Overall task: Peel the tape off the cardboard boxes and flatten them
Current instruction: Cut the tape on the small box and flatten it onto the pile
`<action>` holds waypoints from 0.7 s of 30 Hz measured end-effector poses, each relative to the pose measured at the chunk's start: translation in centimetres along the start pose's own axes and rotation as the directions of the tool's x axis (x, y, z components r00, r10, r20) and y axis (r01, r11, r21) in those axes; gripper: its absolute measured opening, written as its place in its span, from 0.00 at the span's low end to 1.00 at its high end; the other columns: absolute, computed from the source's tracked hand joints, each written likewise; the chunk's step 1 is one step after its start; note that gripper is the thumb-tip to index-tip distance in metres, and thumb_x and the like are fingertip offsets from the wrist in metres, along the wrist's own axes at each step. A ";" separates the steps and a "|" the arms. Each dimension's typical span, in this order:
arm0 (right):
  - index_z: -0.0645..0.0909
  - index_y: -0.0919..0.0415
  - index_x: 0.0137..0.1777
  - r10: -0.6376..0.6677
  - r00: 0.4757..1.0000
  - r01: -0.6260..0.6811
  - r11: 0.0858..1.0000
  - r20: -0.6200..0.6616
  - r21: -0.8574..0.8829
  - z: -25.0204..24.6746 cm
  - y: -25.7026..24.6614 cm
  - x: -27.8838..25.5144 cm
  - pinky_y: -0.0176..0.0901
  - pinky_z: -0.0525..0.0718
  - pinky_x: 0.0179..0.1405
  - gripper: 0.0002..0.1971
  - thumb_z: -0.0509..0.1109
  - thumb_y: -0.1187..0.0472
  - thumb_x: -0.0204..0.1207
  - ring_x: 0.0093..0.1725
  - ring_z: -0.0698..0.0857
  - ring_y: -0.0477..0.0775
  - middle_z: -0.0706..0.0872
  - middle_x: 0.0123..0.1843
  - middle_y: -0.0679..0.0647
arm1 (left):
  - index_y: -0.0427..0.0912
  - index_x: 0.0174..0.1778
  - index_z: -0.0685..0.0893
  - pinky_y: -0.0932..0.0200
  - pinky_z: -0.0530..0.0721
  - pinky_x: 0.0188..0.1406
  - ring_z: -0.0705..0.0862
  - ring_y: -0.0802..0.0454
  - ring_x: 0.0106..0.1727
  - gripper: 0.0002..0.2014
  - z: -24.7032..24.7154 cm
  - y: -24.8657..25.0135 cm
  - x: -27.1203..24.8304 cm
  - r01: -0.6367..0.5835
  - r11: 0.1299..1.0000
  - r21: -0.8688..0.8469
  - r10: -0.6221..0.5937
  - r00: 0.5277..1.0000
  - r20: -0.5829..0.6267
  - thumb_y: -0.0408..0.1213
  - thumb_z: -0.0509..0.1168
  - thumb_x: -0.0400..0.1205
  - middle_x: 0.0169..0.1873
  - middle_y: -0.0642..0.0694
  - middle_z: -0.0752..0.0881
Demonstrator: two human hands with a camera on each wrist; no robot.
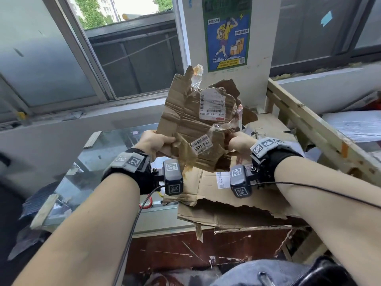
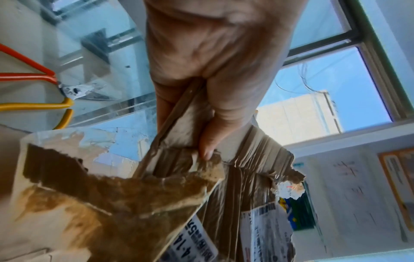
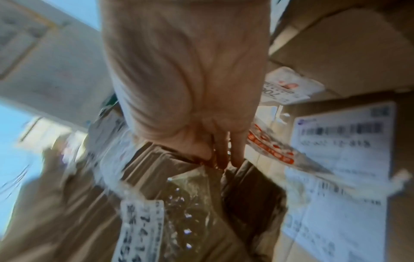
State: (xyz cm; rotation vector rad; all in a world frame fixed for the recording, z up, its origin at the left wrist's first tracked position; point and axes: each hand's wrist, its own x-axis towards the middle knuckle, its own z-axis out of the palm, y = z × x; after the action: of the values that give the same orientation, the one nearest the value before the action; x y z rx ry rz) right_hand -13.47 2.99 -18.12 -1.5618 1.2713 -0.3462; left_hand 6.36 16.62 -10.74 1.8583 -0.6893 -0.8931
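I hold a torn, creased brown cardboard piece (image 1: pixel 181 120) upright in front of me. It carries a white shipping label (image 1: pixel 212 104) and a smaller sticker (image 1: pixel 203 144). My left hand (image 1: pixel 162 141) grips its lower left edge, thumb on the front face (image 2: pixel 192 131). My right hand (image 1: pixel 234 139) pinches a strip of crinkled clear tape (image 1: pixel 220 127) at the lower right of the piece. The blurred right wrist view shows thumb and fingertips (image 3: pixel 237 159) closed on the clear tape (image 3: pixel 190 195), above the sticker. More loose tape (image 1: pixel 196 76) hangs off the top edge.
Flattened torn cardboard (image 1: pixel 226 209) with labels lies on the surface below my hands. A glass top (image 1: pixel 99 168) at the left holds a red- and yellow-handled tool (image 2: pixel 44 88). A wooden frame (image 1: pixel 309 129) runs along the right. Windows and a poster (image 1: pixel 226 32) stand behind.
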 end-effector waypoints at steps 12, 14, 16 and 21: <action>0.84 0.67 0.51 -0.019 0.977 -0.031 0.972 0.210 0.234 -1.4 -0.9 -3.9 0.59 0.84 0.60 0.27 0.84 0.68 0.48 0.52 0.89 0.63 0.90 0.50 0.64 | 0.32 0.45 0.84 0.30 0.86 0.48 0.90 0.36 0.42 0.09 -0.5 -1.1 0.7 0.184 0.982 -0.050 -0.184 0.983 0.018 0.24 0.75 0.72 0.44 0.30 0.89; 0.82 0.68 0.51 -0.012 0.992 -0.015 0.978 0.129 0.206 -1.6 -0.8 -3.9 0.56 0.87 0.56 0.22 0.83 0.67 0.57 0.49 0.89 0.63 0.89 0.50 0.66 | 0.33 0.41 0.83 0.37 0.89 0.33 0.89 0.42 0.27 0.07 -0.2 -1.0 0.3 0.161 0.985 -0.059 -0.162 0.987 -0.009 0.22 0.74 0.74 0.33 0.33 0.89; 0.82 0.69 0.50 0.019 0.997 -0.030 0.985 0.069 0.169 -1.4 -0.8 -3.6 0.56 0.89 0.51 0.18 0.83 0.64 0.63 0.45 0.91 0.62 0.90 0.47 0.66 | 0.33 0.38 0.80 0.46 0.85 0.16 0.85 0.45 0.17 0.08 0.3 -0.8 0.3 0.140 0.987 -0.076 -0.142 0.990 -0.014 0.20 0.72 0.75 0.23 0.37 0.86; 0.81 0.68 0.56 -0.009 0.981 -0.044 0.963 -0.196 -0.265 -0.5 -0.4 -2.7 0.54 0.85 0.51 0.27 0.80 0.47 0.66 0.49 0.87 0.61 0.88 0.52 0.62 | 0.37 0.40 0.81 0.52 0.88 0.30 0.85 0.47 0.31 0.09 1.8 0.6 0.5 -0.061 0.998 -0.009 0.061 0.997 -0.048 0.21 0.73 0.74 0.39 0.39 0.86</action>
State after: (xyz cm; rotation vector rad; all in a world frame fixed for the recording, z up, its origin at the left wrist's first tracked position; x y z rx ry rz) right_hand -14.68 4.97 -16.54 -1.7770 1.5345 -0.3329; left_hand 5.16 15.08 -10.93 1.8338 -0.7070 -0.8093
